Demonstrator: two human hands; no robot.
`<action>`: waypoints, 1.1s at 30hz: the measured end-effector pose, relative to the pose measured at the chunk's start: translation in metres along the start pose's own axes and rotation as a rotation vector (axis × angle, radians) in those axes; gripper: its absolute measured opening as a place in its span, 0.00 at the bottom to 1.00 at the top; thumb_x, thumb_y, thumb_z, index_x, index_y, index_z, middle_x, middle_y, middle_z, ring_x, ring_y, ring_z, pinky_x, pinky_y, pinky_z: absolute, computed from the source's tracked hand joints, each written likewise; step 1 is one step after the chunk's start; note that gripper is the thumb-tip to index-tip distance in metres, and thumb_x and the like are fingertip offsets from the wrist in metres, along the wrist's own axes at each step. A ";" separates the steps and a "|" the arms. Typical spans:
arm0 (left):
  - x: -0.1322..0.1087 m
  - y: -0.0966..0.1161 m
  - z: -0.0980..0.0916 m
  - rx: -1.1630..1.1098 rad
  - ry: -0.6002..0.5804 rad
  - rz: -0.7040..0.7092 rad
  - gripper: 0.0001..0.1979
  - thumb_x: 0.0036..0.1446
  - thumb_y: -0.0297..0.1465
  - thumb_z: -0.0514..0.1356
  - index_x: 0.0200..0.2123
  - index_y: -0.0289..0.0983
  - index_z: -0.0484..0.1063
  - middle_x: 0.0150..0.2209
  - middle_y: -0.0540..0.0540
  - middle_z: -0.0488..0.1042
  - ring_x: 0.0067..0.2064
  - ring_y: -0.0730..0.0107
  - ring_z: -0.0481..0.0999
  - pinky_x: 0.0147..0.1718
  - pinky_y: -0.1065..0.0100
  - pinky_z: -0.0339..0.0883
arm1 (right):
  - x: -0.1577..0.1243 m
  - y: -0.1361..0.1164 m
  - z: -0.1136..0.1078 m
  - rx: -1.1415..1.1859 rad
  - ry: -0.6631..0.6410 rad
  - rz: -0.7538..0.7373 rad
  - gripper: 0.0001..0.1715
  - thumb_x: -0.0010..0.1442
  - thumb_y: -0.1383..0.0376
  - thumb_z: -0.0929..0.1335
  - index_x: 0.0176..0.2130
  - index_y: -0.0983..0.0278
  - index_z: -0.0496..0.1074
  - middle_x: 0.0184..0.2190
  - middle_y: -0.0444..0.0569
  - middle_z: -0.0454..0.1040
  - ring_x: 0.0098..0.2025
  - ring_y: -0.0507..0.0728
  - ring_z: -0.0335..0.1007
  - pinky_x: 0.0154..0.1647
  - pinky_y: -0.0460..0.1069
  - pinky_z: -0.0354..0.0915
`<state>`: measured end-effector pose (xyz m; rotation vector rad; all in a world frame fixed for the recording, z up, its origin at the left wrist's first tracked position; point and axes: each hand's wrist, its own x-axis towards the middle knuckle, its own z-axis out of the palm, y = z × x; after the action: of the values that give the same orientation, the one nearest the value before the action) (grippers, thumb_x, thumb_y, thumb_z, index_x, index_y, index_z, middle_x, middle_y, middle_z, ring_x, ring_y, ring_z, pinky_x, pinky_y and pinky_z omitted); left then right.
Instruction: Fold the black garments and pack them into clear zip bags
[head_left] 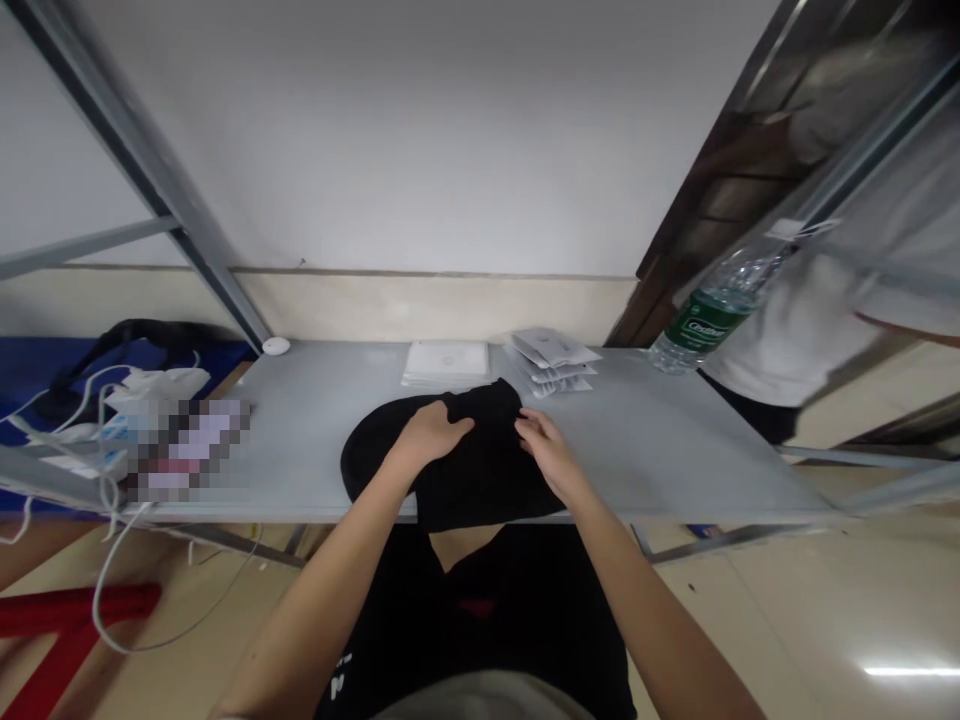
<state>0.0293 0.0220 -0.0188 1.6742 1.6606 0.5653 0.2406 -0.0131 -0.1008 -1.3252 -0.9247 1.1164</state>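
A piece of black cloth (484, 470), perhaps a garment, lies on the grey tabletop with its near edge at the table's front edge. It has a rounded part on the left and a squarer part on the right. My left hand (431, 437) rests on top of it, thumb stretched out to the right and apart from the fingers. At the cloth's right side is my right hand (551, 455), its fingers slightly bent and spread, the tips touching or very near the edge. No firm grip shows in either hand. Part of the cloth is hidden under my left hand and forearm.
Behind the cloth are a stack of flat white items (448, 360) and a pile of white packets (551, 352). A water bottle (709, 315) leans at the right. A small white case (276, 346), a power strip with cables (154, 390) and metal posts are at left. Another person stands at right.
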 end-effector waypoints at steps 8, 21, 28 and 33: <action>-0.008 0.018 0.011 -0.624 -0.091 -0.148 0.19 0.46 0.25 0.72 0.44 0.34 0.76 0.33 0.44 0.80 0.35 0.61 0.80 0.34 0.64 0.73 | -0.012 -0.015 0.020 0.181 0.018 0.050 0.27 0.49 0.62 0.76 0.50 0.56 0.74 0.45 0.45 0.80 0.53 0.60 0.75 0.58 0.57 0.68; -0.004 0.020 0.001 -0.713 -0.132 0.238 0.42 0.46 0.25 0.71 0.63 0.46 0.60 0.48 0.46 0.71 0.42 0.67 0.75 0.41 0.63 0.72 | -0.024 -0.028 0.028 0.652 -0.228 0.355 0.19 0.54 0.56 0.76 0.45 0.56 0.76 0.45 0.49 0.83 0.59 0.65 0.75 0.59 0.65 0.73; 0.038 -0.005 -0.014 -0.400 0.065 0.338 0.17 0.60 0.37 0.62 0.51 0.39 0.72 0.42 0.44 0.76 0.40 0.65 0.75 0.40 0.64 0.71 | -0.009 -0.018 0.020 0.536 -0.113 0.338 0.11 0.51 0.62 0.74 0.37 0.60 0.78 0.36 0.52 0.83 0.53 0.68 0.79 0.52 0.62 0.77; 0.102 -0.038 -0.030 0.146 0.202 0.565 0.11 0.56 0.26 0.59 0.43 0.37 0.76 0.44 0.41 0.77 0.49 0.58 0.74 0.53 0.57 0.68 | 0.010 -0.026 0.015 0.458 -0.055 0.265 0.08 0.51 0.60 0.73 0.32 0.60 0.75 0.33 0.52 0.82 0.47 0.68 0.80 0.43 0.62 0.80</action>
<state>-0.0096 0.1246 -0.0442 2.2756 1.3744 0.9234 0.2308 0.0023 -0.0752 -1.0570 -0.4946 1.4726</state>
